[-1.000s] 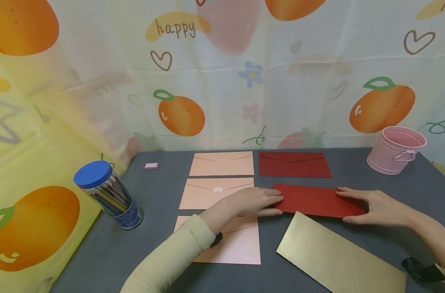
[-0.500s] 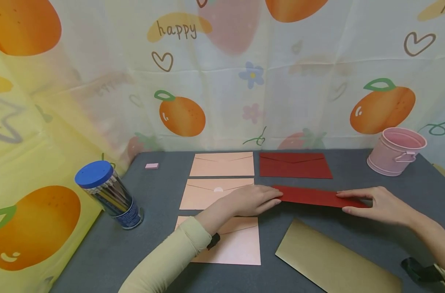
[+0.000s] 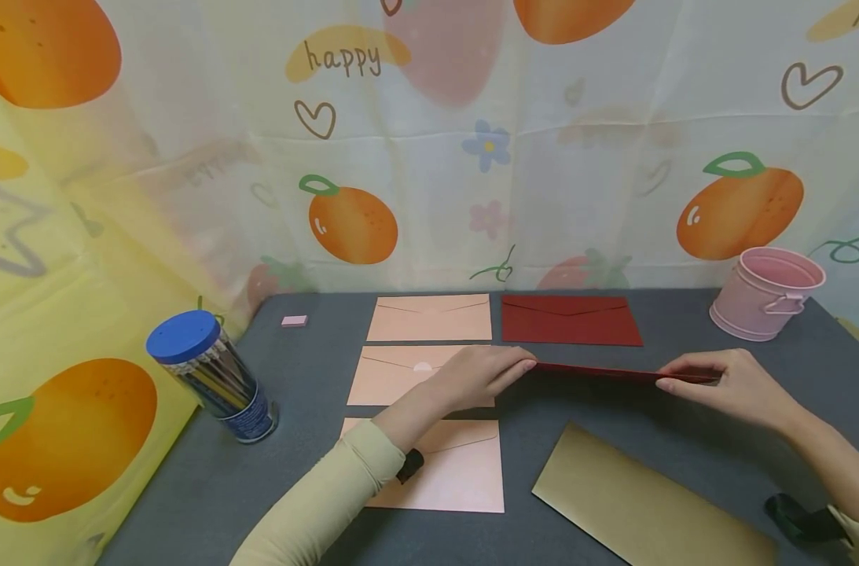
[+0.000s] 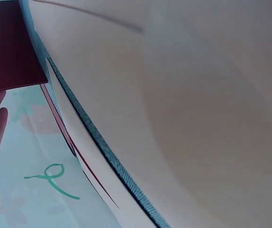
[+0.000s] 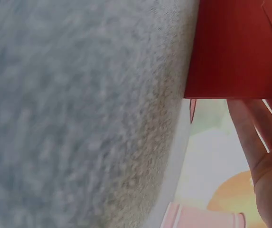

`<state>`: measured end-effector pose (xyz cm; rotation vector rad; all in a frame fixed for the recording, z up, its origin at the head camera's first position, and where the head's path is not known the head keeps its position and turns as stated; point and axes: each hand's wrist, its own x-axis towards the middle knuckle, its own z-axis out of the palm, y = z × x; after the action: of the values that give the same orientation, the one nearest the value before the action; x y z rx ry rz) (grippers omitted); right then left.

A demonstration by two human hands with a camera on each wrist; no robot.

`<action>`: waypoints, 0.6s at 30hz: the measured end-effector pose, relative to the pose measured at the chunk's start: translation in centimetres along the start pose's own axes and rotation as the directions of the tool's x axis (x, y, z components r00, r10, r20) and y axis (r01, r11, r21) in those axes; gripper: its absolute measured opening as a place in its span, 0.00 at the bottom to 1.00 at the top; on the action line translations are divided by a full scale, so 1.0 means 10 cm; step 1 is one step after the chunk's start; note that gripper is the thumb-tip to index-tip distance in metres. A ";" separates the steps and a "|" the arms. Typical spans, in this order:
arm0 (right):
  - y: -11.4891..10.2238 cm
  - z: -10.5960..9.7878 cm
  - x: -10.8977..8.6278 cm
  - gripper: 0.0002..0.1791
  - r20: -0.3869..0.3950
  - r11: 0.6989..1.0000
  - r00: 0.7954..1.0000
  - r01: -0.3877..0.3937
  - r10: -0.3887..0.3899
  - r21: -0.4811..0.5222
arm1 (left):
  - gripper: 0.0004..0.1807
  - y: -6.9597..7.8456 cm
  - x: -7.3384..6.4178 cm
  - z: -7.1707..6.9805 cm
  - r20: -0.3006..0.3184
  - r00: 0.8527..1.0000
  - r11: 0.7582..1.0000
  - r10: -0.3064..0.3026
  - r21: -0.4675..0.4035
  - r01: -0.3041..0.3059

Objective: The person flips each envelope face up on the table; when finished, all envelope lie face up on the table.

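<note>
A red envelope (image 3: pixel 599 370) is held between both hands and shows almost edge-on in the head view. My left hand (image 3: pixel 482 376) pinches its left end, while my right hand (image 3: pixel 733 387) pinches the right end between thumb and fingers. In the right wrist view the envelope's red face (image 5: pixel 235 52) carries a flap line. The left wrist view shows its other end as a dark red panel (image 4: pixel 10 47). A darker red envelope (image 3: pixel 570 321) lies flat behind it. Nearer the front lies a gold envelope (image 3: pixel 648 503), set at an angle.
Peach envelopes form a column to the left: a back one (image 3: pixel 432 318), a middle one (image 3: pixel 390 381) with a white round sticker, and a pale pink front one (image 3: pixel 464 479). A pencil jar (image 3: pixel 217 377), a small eraser (image 3: pixel 294 321) and a pink bucket (image 3: pixel 761 295) stand around.
The red envelope has risen off the table and tilted, from its broad face showing to a thin edge. Both hands have moved slightly up with it, and their fingers now pinch its ends.
</note>
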<state>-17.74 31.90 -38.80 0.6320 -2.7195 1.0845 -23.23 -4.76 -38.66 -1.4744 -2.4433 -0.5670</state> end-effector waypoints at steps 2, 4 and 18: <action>0.00 0.00 0.02 0.06 -0.009 1.000 1.000 -0.013 0.013 -0.003 | 0.10 -0.01 -0.01 0.00 -0.040 0.999 0.999 -0.020 -0.042 0.019; 0.00 0.01 0.03 0.06 -0.015 1.000 1.000 -0.023 0.023 -0.013 | 0.09 -0.01 -0.02 0.00 -0.082 0.996 0.995 -0.035 -0.093 0.028; 0.05 -0.02 0.12 0.17 0.053 0.985 0.984 -0.171 0.172 -0.014 | 0.08 -0.09 0.02 0.07 -0.100 0.967 0.918 -0.233 -0.350 0.185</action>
<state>-19.06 31.92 -38.63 0.4384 -2.8689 1.1050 -24.08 -4.70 -39.36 -1.2347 -2.4974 -1.1470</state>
